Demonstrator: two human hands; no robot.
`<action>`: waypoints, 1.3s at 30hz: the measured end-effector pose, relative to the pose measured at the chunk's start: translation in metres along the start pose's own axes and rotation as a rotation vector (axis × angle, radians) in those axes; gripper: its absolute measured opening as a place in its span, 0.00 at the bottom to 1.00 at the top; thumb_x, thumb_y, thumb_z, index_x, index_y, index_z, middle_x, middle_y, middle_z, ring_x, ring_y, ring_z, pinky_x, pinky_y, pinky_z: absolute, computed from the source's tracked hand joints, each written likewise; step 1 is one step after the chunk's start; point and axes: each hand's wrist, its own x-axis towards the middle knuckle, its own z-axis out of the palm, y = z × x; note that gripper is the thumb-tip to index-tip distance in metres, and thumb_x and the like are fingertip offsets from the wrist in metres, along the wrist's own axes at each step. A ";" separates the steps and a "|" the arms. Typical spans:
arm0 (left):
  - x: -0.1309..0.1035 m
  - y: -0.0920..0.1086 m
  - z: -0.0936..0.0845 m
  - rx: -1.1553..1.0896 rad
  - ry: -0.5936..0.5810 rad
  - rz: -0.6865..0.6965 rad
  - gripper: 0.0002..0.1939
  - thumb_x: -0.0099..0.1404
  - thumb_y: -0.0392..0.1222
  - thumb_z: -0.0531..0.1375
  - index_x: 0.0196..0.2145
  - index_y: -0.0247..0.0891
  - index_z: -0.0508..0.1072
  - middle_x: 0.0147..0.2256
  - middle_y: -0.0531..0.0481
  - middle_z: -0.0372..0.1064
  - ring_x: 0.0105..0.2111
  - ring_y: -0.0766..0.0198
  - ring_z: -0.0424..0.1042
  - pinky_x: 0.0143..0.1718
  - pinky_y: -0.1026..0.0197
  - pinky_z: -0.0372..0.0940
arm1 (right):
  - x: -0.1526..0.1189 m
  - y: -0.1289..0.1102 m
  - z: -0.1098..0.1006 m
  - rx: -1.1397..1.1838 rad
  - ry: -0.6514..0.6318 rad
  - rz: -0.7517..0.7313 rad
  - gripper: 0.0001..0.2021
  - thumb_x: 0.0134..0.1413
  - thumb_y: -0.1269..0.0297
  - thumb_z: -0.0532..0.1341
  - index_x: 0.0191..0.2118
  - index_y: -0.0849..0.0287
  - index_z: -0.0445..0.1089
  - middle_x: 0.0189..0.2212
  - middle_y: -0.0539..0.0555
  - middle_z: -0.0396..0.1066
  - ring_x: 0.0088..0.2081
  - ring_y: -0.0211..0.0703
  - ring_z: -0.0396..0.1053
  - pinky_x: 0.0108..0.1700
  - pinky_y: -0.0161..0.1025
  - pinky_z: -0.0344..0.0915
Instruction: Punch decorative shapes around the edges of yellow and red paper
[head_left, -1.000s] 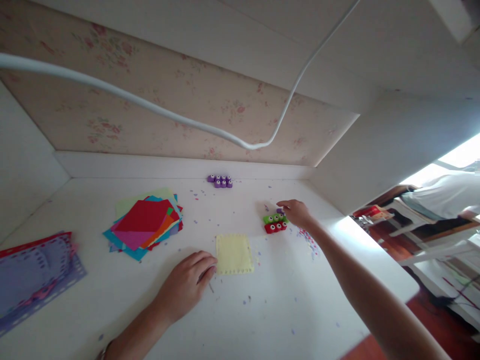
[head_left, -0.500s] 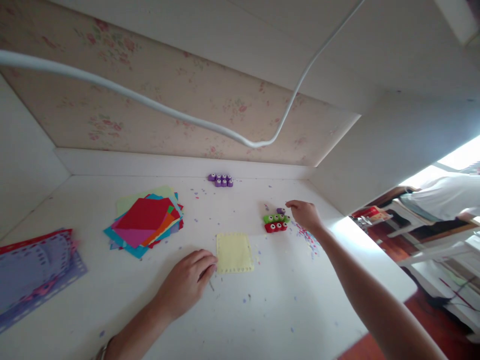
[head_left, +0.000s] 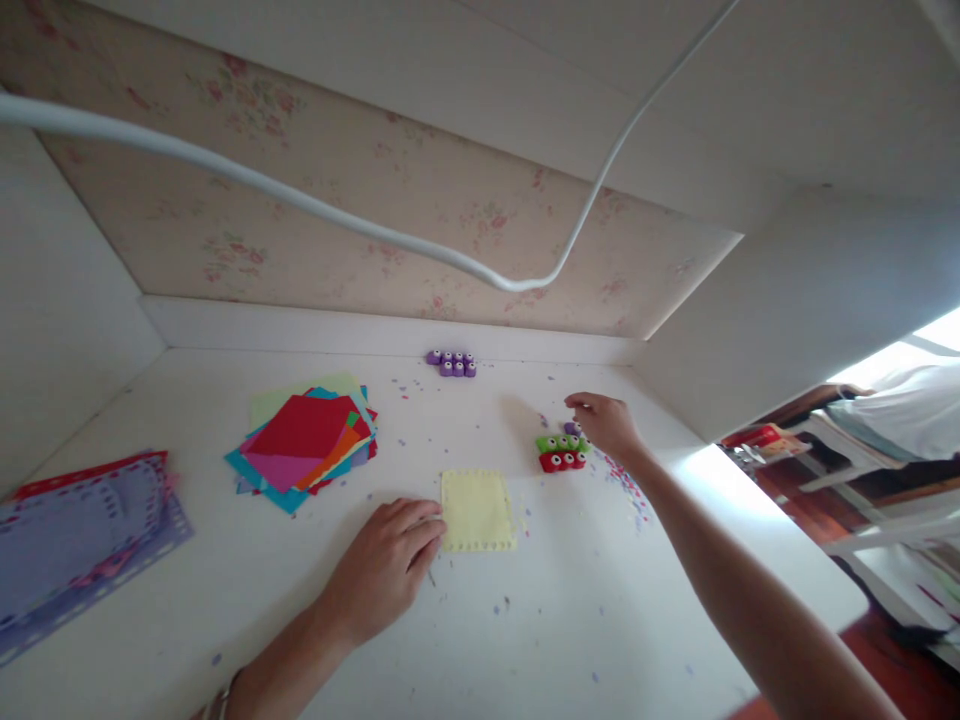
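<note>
A square of yellow paper (head_left: 478,510) with small holes punched along its edges lies on the white table. My left hand (head_left: 394,560) rests at its left edge, fingers together and fingertips gripping that edge. To the right, my right hand (head_left: 606,418) hovers above the craft punches with its fingers pinched; whatever is between them, if anything, I cannot make out. Just below it are a row of green punches (head_left: 562,443), a row of red punches (head_left: 562,461) and one purple punch (head_left: 572,428), partly hidden by the hand.
More purple punches (head_left: 454,364) stand near the back wall. A fanned pile of coloured paper (head_left: 300,440) lies left of centre, with hole-edged purple sheets (head_left: 75,550) at far left. Paper bits (head_left: 628,485) litter the table. A white cable (head_left: 420,245) hangs in front.
My right hand has moved slightly left and up over the punches, fingers still pinched. My left hand stays at the paper. The whole view has shifted a little.
</note>
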 end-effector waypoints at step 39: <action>0.001 -0.011 0.002 -0.066 0.162 -0.127 0.18 0.69 0.41 0.56 0.56 0.43 0.65 0.50 0.47 0.70 0.51 0.57 0.69 0.53 0.51 0.66 | -0.078 -0.151 0.048 0.959 -0.590 -0.480 0.22 0.59 0.66 0.61 0.59 0.50 0.62 0.47 0.52 0.74 0.47 0.42 0.74 0.52 0.44 0.70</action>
